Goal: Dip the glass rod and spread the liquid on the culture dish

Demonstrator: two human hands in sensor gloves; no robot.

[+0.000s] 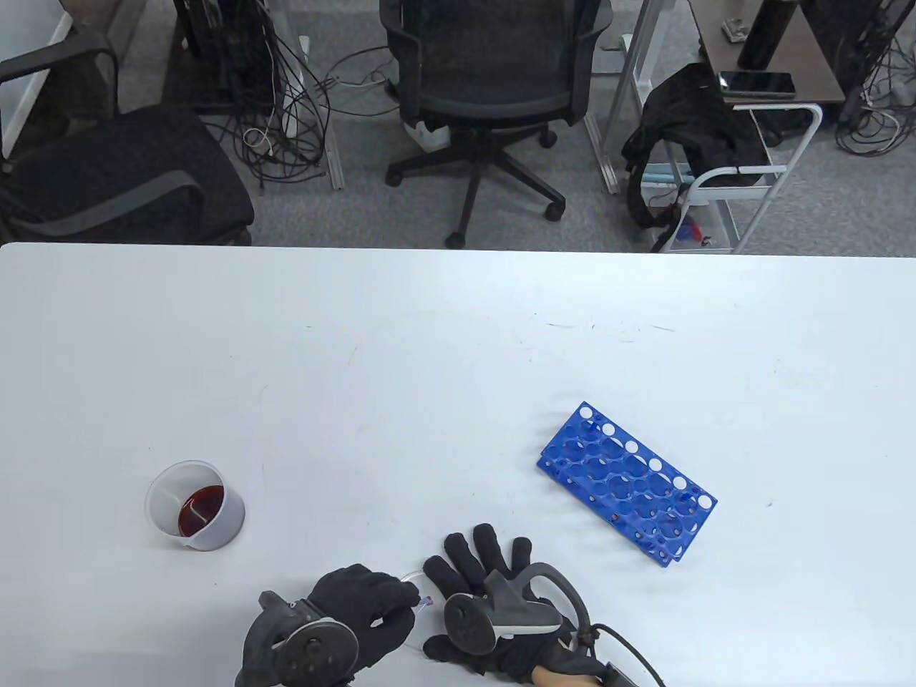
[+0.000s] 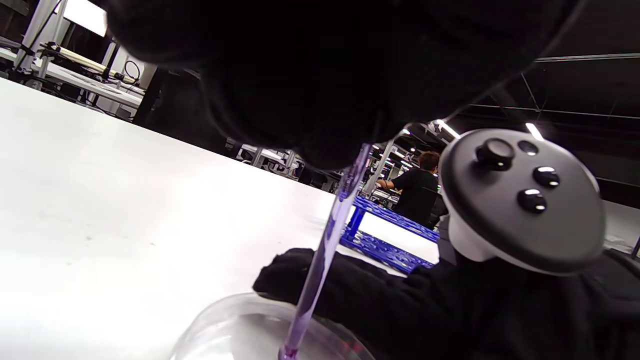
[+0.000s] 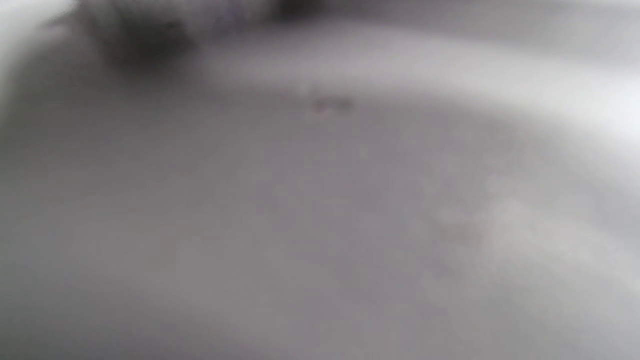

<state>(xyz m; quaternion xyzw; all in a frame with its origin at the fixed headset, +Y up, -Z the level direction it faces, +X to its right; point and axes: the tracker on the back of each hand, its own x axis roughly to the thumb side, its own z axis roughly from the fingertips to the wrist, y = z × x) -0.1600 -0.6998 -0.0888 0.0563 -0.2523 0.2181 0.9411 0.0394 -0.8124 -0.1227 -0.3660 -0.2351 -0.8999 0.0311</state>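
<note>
Clear glass rod (image 2: pixel 327 240), thin, tinted purple along its shaft: held steeply, upper end lost inside the black-gloved left hand (image 1: pixel 354 608), lower tip down inside the shallow clear round culture dish (image 2: pixel 225 325) and, as far as the left wrist view shows, touching its floor. The table view shows only the rod's short purple-tipped end (image 1: pixel 427 602) poking out of the curled left fingers, which pinch it closed. Culture dish: at the table's near edge, between the two hands, largely hidden from above; a faint reddish trace near its right rim may be liquid, though this is too slight to confirm. Black-gloved right hand (image 1: pixel 494 594): fingers spread and flat, palm down just beside or on the dish's right side, apparently steadying it and gripping nothing; its own wrist view is a grey blur and tells nothing. Translucent white plastic beaker (image 1: pixel 195 505) with dark red liquid: upright, well apart to the left, untouched. Blue plastic test-tube rack (image 1: pixel 626 484): lying to the right, apart from the work. White table (image 1: pixel 458 343): bears all items. Progress, as judged: dipping appears done, since the rod is at the dish rather than the beaker; spreading is under way or just starting; remaining is to draw the tip across the dish floor, then set the rod aside.
</note>
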